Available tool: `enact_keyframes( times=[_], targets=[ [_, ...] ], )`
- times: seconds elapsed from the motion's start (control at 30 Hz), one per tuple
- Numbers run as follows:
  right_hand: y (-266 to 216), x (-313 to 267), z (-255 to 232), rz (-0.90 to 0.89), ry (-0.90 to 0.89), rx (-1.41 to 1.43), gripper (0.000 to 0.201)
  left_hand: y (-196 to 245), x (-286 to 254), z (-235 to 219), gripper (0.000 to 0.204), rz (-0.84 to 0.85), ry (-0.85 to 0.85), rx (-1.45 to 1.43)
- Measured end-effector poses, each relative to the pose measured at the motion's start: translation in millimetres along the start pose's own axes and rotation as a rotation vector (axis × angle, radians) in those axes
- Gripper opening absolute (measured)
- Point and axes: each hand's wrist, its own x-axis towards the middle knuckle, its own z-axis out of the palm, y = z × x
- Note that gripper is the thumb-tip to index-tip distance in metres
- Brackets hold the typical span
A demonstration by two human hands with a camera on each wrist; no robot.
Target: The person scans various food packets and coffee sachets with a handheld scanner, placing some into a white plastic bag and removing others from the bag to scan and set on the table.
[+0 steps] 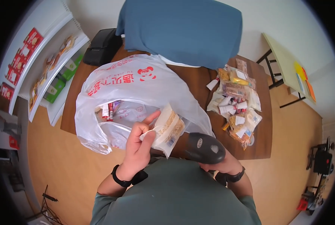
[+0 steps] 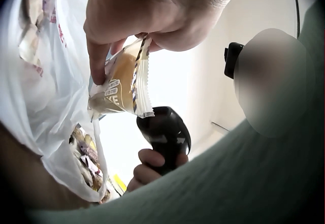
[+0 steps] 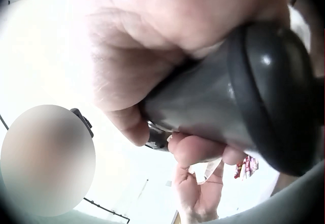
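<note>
My left hand (image 1: 137,148) pinches a small sealed snack packet (image 1: 170,129) between thumb and fingers, over the front edge of the table. The packet has a pale wrapper, and the left wrist view shows its crimped end and brownish front (image 2: 122,79). In my right hand (image 1: 229,165) is a dark handheld barcode scanner (image 1: 205,148); the fingers wrap its handle (image 3: 198,97), and its head points toward the packet. Beside my left hand lies a large white plastic bag (image 1: 163,84) with red print, its mouth open toward me, with red-and-white packets (image 1: 108,111) inside.
A pile of assorted snack packets (image 1: 235,90) covers the right side of the brown table (image 1: 263,144). At the back stand a blue cloth-covered object (image 1: 182,30) and a black case (image 1: 100,47). Shelves (image 1: 58,56) with boxed goods line the left.
</note>
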Motion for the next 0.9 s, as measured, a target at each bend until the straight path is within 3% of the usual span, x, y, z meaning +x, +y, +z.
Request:
enact_keyframes(
  times=[0.1, 0.17, 0.23, 0.33, 0.5, 0.6, 0.67, 0.7, 0.77, 0.83, 0.9],
  targets=[
    [8, -8, -1, -0.100, 0.036, 0.006, 0.060, -9, 12, 9, 0.010, -0.021, -0.121, 0.029],
    [27, -19, -10, -0.256, 0.051, 0.039, 0.065, -21, 24, 17, 0.010, -0.133, -0.134, -0.116],
    [38, -32, -16, -0.285, 0.093, 0.086, 0.061, -28, 38, 30, 0.009, -0.160, -0.188, -0.189],
    [47, -46, -21, -0.413, 0.074, 0.168, 0.051, -30, 58, 54, 0.008, -0.333, -0.215, -0.405],
    [58, -61, -23, -0.535, 0.303, 0.175, 0.050, -51, 107, 118, 0.007, -0.383, -0.401, -0.459],
    [63, -64, -26, -0.542, 0.341, 0.198, 0.054, -62, 131, 164, 0.009, -0.404, -0.475, -0.436],
    [62, -68, -25, -0.538, 0.370, 0.205, 0.050, -74, 136, 181, 0.022, 0.005, -0.306, -0.073],
    [63, -69, -26, -0.529, 0.392, 0.212, 0.046, -67, 133, 178, 0.022, 0.008, -0.306, -0.065],
    [70, -72, -32, -0.513, 0.381, 0.197, 0.042, -47, 111, 159, 0.033, 0.395, -0.405, 0.304],
    [69, -69, -33, -0.460, 0.392, 0.185, 0.043, -37, 89, 132, 0.029, 0.429, -0.517, 0.420],
    [62, -61, -29, -0.466, 0.393, 0.241, 0.044, -27, 69, 109, 0.023, 0.470, -0.434, 0.538]
  ],
)
